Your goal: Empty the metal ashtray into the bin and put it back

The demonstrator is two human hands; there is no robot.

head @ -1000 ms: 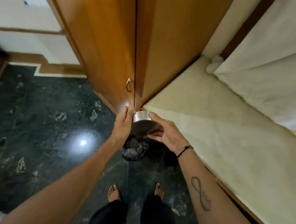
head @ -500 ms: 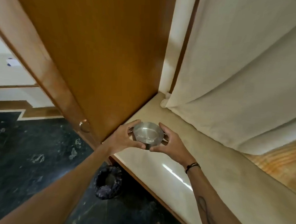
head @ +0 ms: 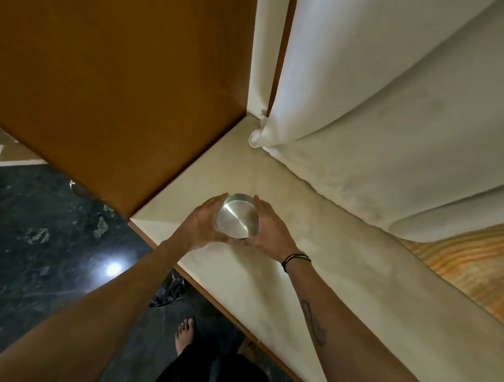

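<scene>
A round metal ashtray (head: pixel 237 217) is upright, its shiny inside facing up, over the cream ledge (head: pixel 313 270) near its left corner. My left hand (head: pixel 201 224) cups its left side and my right hand (head: pixel 272 230) cups its right side. I cannot tell whether it rests on the ledge or hangs just above it. The bin (head: pixel 169 291), lined with a dark bag, stands on the floor below the ledge edge, mostly hidden by my left forearm.
A brown wooden cabinet (head: pixel 119 81) rises on the left of the ledge. A white curtain (head: pixel 380 110) hangs over the ledge's back right. The dark marble floor (head: pixel 37 252) lies lower left, with my bare foot (head: pixel 183 333) near the ledge edge.
Both hands carried the ashtray up from over the bin and onto the ledge area, turning it upright. The view swung from the floor toward the ledge corner.
</scene>
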